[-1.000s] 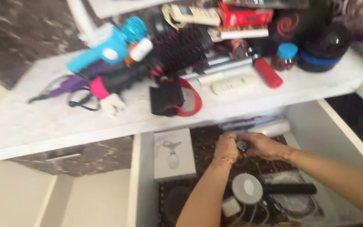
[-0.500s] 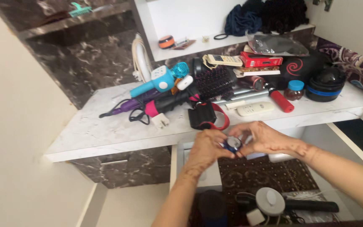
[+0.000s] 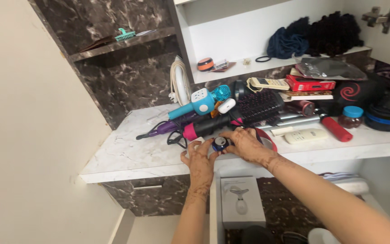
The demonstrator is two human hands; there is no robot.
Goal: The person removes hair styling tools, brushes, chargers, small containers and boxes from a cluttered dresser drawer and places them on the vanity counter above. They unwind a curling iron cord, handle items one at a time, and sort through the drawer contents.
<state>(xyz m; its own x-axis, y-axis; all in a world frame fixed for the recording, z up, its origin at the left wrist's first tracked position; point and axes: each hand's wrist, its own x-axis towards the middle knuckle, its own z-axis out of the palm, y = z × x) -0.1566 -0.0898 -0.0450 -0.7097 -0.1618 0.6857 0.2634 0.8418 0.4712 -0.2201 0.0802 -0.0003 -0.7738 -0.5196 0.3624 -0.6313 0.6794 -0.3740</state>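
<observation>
- At the front edge of the marble desk (image 3: pixel 127 156), both hands meet on a small round blue-and-black object (image 3: pixel 220 143); the left hand (image 3: pixel 199 158) pinches it from the left and the right hand (image 3: pixel 245 145) covers it from the right, so it is grasped between them.
- A second ago the hands were down in the open drawer (image 3: pixel 375 190); half a second ago they had lifted the object clear, and now it sits at desk level, out of the drawer.
- That drawer holds a white box (image 3: pixel 242 201) picturing a white device, plus a dark patterned liner.
- Behind the hands lies a clutter: a black round hairbrush (image 3: pixel 249 110), a blue microphone (image 3: pixel 201 103), a white remote (image 3: pixel 305 135).
- On the white shelf (image 3: pixel 231 74) above rest a small orange tin (image 3: pixel 205 64) and dark cloth bundles (image 3: pixel 314 38).
</observation>
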